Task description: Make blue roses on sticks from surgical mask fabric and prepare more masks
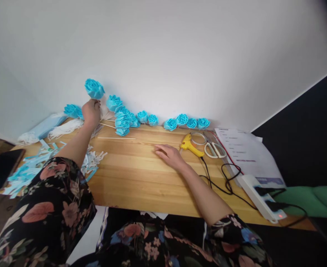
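My left hand (91, 113) is closed just beneath a blue artificial flower (94, 89), keeping it upright near the wall; its stem is hidden by my fingers. Right beside that hand lies a bunch of similar blue flowers (122, 123) on thin sticks, heads pointing right. A thin wooden stick (117, 138) rests on the wooden table (141, 178). Palm down on the tabletop, my right hand (170, 156) has its fingers stretched out and holds nothing. The yellow glue gun (191, 145) lies just to its right.
More blue flower heads (182, 119) line the wall. Blue and white scraps (29, 170), face masks (45, 124) and a phone (3, 168) are at left. Scissors (215, 150), a tape roll (198, 138), printed papers (247, 152), black cables and a power strip (259, 196) occupy the right.
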### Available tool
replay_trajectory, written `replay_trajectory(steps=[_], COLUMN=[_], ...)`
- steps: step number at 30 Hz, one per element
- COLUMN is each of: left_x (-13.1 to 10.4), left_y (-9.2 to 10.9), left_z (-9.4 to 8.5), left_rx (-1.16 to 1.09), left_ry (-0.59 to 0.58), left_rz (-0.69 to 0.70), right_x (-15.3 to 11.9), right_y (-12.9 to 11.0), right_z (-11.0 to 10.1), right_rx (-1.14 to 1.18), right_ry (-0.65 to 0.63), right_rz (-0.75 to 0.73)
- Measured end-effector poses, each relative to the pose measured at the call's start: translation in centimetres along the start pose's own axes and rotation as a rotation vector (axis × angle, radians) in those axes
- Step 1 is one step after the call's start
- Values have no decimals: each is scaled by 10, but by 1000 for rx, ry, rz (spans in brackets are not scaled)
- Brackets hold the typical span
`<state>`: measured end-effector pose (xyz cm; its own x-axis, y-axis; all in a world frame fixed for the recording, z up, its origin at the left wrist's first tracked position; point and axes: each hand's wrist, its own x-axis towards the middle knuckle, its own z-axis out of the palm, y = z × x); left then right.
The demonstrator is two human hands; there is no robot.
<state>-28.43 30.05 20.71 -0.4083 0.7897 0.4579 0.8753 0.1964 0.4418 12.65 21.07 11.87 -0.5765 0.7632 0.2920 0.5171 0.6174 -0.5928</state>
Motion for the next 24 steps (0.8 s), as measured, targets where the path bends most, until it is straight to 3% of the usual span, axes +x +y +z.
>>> replay_trajectory(steps=[10,20,24], left_x=[-2,-6,-9], left_y=[-13,-3,2], left_z=[3,7,9], left_rx=[71,276,300], left_ry=[-22,-94,-176], left_rz=[-21,-4,-37], right_x=[0,1,2], right_y=[2,0,1], right_z=[1,1,1], right_rx=[2,-20,-29], right_ry=[-11,-21,-25], right_rz=[-8,-16,-31])
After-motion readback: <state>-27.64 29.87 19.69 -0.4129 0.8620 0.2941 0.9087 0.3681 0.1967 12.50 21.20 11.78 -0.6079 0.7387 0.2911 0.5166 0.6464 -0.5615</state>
